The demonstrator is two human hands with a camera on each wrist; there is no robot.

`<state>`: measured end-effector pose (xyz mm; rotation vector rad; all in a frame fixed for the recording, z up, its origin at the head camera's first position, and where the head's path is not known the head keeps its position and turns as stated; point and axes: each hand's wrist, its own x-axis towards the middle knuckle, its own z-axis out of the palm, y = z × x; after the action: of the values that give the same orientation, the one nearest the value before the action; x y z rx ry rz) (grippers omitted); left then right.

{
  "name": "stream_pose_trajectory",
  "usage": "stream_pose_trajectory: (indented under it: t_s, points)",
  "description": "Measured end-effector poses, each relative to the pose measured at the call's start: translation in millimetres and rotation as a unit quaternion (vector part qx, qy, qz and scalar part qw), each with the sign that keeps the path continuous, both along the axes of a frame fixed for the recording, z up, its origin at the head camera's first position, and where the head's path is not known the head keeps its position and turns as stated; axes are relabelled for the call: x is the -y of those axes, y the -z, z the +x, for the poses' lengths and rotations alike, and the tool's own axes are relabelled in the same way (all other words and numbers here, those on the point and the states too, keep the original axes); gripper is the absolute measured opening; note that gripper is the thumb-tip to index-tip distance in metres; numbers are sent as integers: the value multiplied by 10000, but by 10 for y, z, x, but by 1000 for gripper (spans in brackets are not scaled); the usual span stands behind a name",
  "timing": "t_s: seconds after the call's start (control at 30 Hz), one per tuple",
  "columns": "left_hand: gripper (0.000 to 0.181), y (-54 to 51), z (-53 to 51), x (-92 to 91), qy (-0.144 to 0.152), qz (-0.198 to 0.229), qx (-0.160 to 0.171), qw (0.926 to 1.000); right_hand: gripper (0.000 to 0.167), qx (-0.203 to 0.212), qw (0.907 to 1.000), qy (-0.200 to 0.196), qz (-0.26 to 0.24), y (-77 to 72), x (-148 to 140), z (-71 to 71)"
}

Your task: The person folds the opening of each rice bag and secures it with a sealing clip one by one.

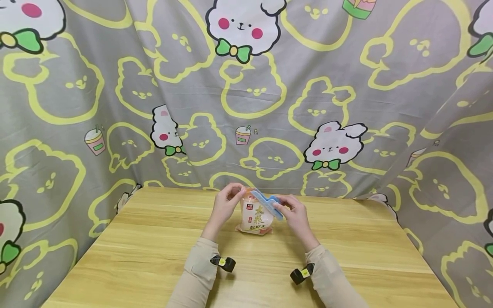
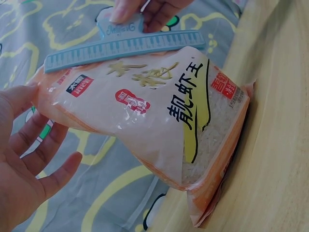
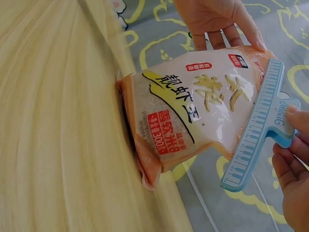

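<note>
A small plastic bag of rice [image 1: 255,219] stands on the table, white and orange with gold and black characters. White grains show through its clear lower part [image 2: 205,154]. My left hand [image 1: 226,206] pinches the bag's top left corner between thumb and index finger, the other fingers spread behind. Across the bag's top lies a light blue sealing clip [image 3: 256,128] with a piano-key pattern, slanting down to the right in the head view. My right hand [image 1: 295,214] holds the clip's handle [image 2: 120,30] between thumb and fingers. Whether the clip's far bar is behind the bag is hidden.
The wooden table [image 1: 154,248] runs back to a grey curtain [image 1: 265,128] with yellow outlines and cartoon rabbits, which also hangs at both sides. A black camera [image 1: 223,263] is strapped to the left wrist, another black camera [image 1: 302,273] to the right.
</note>
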<state>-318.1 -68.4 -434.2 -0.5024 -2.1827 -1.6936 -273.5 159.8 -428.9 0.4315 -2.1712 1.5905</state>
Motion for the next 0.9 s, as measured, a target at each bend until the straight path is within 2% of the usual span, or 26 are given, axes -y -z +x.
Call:
stream_pose_trajectory:
  t_s: [0.23, 0.47, 0.53, 0.73, 0.9]
  points:
    - [15, 13, -6, 8, 24, -49, -39, 10000, 21, 81, 10000, -7, 28, -6, 7, -6]
    - [15, 20, -1, 13, 65, -31, -23, 10000, 22, 114, 9999, 14, -124, 256, -38, -207]
    - [15, 20, -3, 14, 61, -36, -14, 10000, 22, 82, 9998, 21, -173, 283, -40, -227]
    - [15, 21, -12, 12, 61, -31, -39, 10000, 21, -67, 9997, 72, -214, 287, -24, -246]
    - [14, 16, -15, 9, 74, -14, -71, 9999, 21, 57, 9997, 142, -195, 241, 3, -234]
